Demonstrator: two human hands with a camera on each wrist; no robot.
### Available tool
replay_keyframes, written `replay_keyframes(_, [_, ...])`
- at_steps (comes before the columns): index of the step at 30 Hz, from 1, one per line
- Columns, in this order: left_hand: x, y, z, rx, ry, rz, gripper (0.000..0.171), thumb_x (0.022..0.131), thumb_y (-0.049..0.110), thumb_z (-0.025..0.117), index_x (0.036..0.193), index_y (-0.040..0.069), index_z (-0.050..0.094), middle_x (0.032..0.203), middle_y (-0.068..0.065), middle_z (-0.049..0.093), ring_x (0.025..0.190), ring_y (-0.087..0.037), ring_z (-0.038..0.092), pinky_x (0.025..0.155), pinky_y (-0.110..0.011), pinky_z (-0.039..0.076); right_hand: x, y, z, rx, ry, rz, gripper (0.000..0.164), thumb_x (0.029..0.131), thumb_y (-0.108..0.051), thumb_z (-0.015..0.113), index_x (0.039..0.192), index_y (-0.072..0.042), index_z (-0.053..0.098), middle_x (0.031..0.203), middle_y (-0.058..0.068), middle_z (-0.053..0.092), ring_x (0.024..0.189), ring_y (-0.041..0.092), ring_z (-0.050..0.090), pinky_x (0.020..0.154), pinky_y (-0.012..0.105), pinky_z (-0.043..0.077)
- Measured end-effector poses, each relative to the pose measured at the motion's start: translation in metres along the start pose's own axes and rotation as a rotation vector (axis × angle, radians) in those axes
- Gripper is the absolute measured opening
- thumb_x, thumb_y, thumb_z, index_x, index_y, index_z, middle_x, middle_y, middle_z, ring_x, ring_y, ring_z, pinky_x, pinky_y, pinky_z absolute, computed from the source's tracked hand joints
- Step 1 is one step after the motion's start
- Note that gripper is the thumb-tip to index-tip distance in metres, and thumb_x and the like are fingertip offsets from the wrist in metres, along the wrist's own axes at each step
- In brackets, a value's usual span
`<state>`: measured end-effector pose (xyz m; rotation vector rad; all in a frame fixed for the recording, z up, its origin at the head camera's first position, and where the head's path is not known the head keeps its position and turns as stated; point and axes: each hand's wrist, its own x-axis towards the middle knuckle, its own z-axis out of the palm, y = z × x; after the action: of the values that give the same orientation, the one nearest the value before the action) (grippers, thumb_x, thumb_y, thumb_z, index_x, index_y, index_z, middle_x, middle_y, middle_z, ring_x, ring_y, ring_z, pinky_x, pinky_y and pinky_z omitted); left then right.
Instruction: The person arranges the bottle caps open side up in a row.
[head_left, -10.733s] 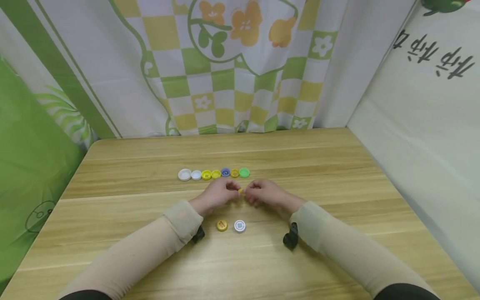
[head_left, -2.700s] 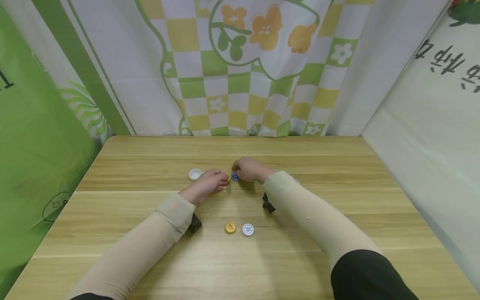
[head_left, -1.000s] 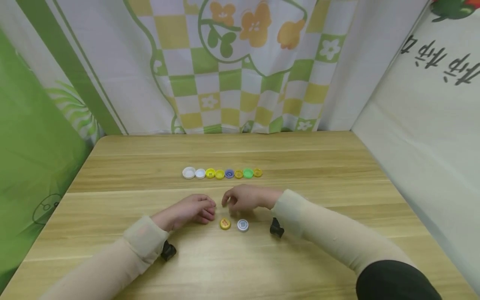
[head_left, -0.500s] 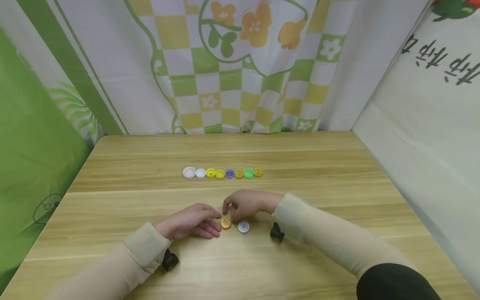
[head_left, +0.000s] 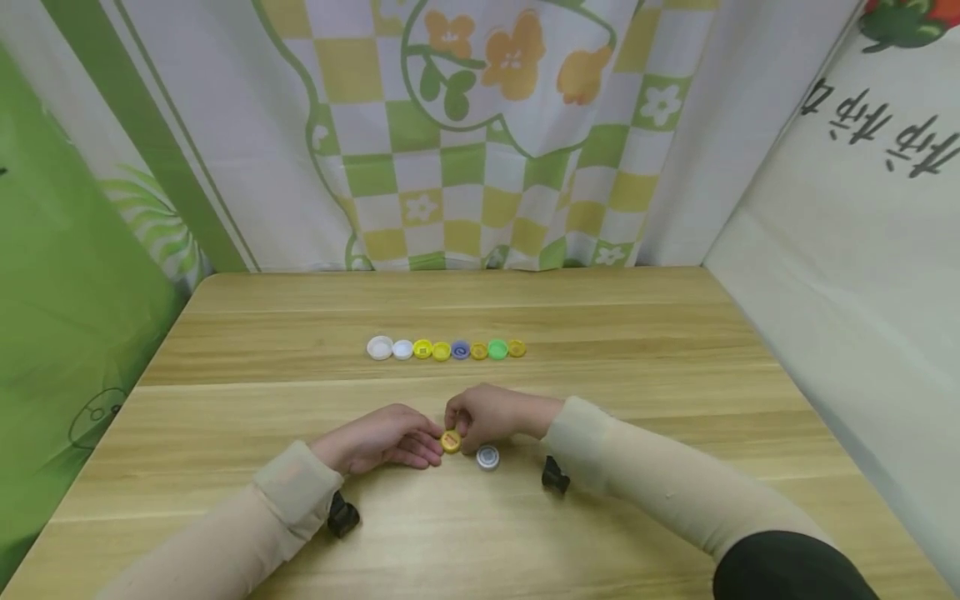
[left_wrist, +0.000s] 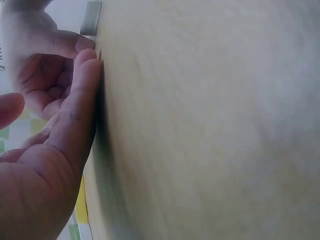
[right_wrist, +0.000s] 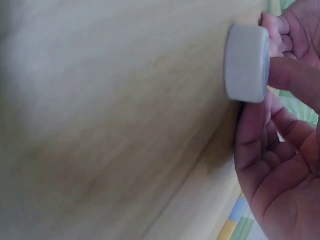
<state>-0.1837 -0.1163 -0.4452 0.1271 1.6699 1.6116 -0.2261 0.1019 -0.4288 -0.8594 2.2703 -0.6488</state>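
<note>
A round yellow bottle cap (head_left: 450,441) with red marking sits between my two hands on the near half of the table. My right hand (head_left: 491,414) has it pinched between thumb and curled fingers. From the other side, the extended fingers of my left hand (head_left: 390,439) reach the cap's left edge. Just right of it lies a white bottle cap (head_left: 487,457), its printed top facing up. That white cap stands large and near the thumb in the right wrist view (right_wrist: 247,62). In both wrist views the fingers hide the yellow cap.
Across the wooden table (head_left: 637,333) runs a row of upturned caps, from a large white cap (head_left: 380,347) through yellow and blue ones to a green cap (head_left: 498,349) and a small yellow cap (head_left: 517,348). A patterned curtain (head_left: 487,175) hangs behind.
A small yellow cap now ends the row at the right. Both hands have come back toward the near caps and closed in on the yellow one, which has shifted slightly away from me.
</note>
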Motion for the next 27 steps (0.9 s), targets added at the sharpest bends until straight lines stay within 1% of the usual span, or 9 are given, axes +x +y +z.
replay_keyframes(4, [0.001, 0.000, -0.001, 0.014, 0.007, 0.005, 0.035, 0.105, 0.010, 0.045, 0.125, -0.016, 0.058, 0.100, -0.013, 0.071, 0.088, -0.017, 0.071, 0.081, -0.028, 0.060, 0.002, 0.001, 0.000, -0.038, -0.006, -0.036, 0.021, 0.084, -0.004, 0.080, 0.097, -0.015, 0.067, 0.083, -0.006, 0.063, 0.075, 0.008, 0.056, 0.069, 0.023, 0.048])
replay_keyframes(7, [0.001, -0.001, -0.003, 0.031, 0.029, 0.013, 0.035, 0.105, 0.011, 0.047, 0.124, -0.016, 0.060, 0.099, -0.012, 0.069, 0.087, -0.016, 0.071, 0.080, -0.027, 0.060, 0.003, 0.003, -0.001, -0.046, -0.006, -0.062, 0.018, 0.086, -0.010, 0.081, 0.097, -0.015, 0.067, 0.084, -0.007, 0.064, 0.076, 0.007, 0.058, 0.071, 0.023, 0.050])
replay_keyframes(12, [0.002, -0.002, -0.008, 0.041, 0.067, 0.017, 0.031, 0.105, 0.012, 0.051, 0.118, -0.012, 0.065, 0.096, -0.010, 0.068, 0.085, -0.015, 0.069, 0.079, -0.026, 0.060, 0.005, 0.006, 0.000, -0.032, 0.012, -0.096, 0.016, 0.091, -0.016, 0.080, 0.102, -0.015, 0.069, 0.088, -0.009, 0.066, 0.082, 0.006, 0.061, 0.077, 0.023, 0.053])
replay_keyframes(15, [0.003, -0.001, -0.010, 0.030, 0.074, 0.025, 0.029, 0.105, 0.012, 0.052, 0.115, -0.011, 0.067, 0.096, -0.010, 0.068, 0.085, -0.015, 0.069, 0.080, -0.026, 0.060, 0.006, 0.006, 0.000, 0.010, 0.034, -0.095, 0.015, 0.094, -0.017, 0.078, 0.106, -0.015, 0.069, 0.090, -0.009, 0.067, 0.083, 0.006, 0.062, 0.076, 0.023, 0.054])
replay_keyframes(17, [0.005, -0.001, -0.010, 0.020, 0.076, 0.039, 0.029, 0.105, 0.011, 0.052, 0.116, -0.011, 0.067, 0.096, -0.010, 0.069, 0.086, -0.015, 0.069, 0.081, -0.027, 0.060, 0.006, 0.006, 0.000, 0.055, 0.054, -0.091, 0.013, 0.096, -0.018, 0.076, 0.105, -0.014, 0.069, 0.089, -0.008, 0.068, 0.080, 0.008, 0.064, 0.073, 0.024, 0.055])
replay_keyframes(19, [0.006, 0.000, -0.011, 0.019, 0.079, 0.066, 0.028, 0.104, 0.009, 0.052, 0.116, -0.013, 0.066, 0.098, -0.011, 0.070, 0.088, -0.015, 0.069, 0.083, -0.027, 0.060, 0.006, 0.006, -0.001, 0.086, 0.084, -0.087, 0.011, 0.098, -0.021, 0.074, 0.103, -0.014, 0.068, 0.088, -0.007, 0.069, 0.076, 0.009, 0.065, 0.069, 0.024, 0.056])
replay_keyframes(21, [0.009, 0.002, -0.011, 0.024, 0.094, 0.100, 0.028, 0.103, 0.006, 0.053, 0.117, -0.015, 0.064, 0.099, -0.013, 0.072, 0.088, -0.016, 0.069, 0.086, -0.029, 0.059, 0.007, 0.007, -0.002, 0.090, 0.129, -0.089, 0.011, 0.099, -0.023, 0.072, 0.101, -0.013, 0.068, 0.086, -0.007, 0.069, 0.074, 0.010, 0.064, 0.068, 0.024, 0.056])
replay_keyframes(24, [0.012, 0.006, -0.011, 0.027, 0.136, 0.147, 0.024, 0.101, 0.001, 0.055, 0.116, -0.017, 0.062, 0.099, -0.014, 0.072, 0.089, -0.017, 0.069, 0.088, -0.031, 0.059, 0.007, 0.008, -0.005, 0.116, 0.199, -0.091, 0.013, 0.102, -0.024, 0.068, 0.099, -0.011, 0.068, 0.084, -0.005, 0.070, 0.073, 0.010, 0.064, 0.068, 0.025, 0.054])
replay_keyframes(27, [0.016, 0.011, -0.012, 0.013, 0.181, 0.172, 0.021, 0.101, -0.002, 0.056, 0.115, -0.017, 0.062, 0.097, -0.014, 0.071, 0.086, -0.016, 0.069, 0.086, -0.031, 0.060, 0.008, 0.011, -0.009, 0.246, 0.225, -0.068, 0.016, 0.104, -0.023, 0.064, 0.101, -0.008, 0.067, 0.087, -0.001, 0.072, 0.076, 0.011, 0.066, 0.069, 0.026, 0.057])
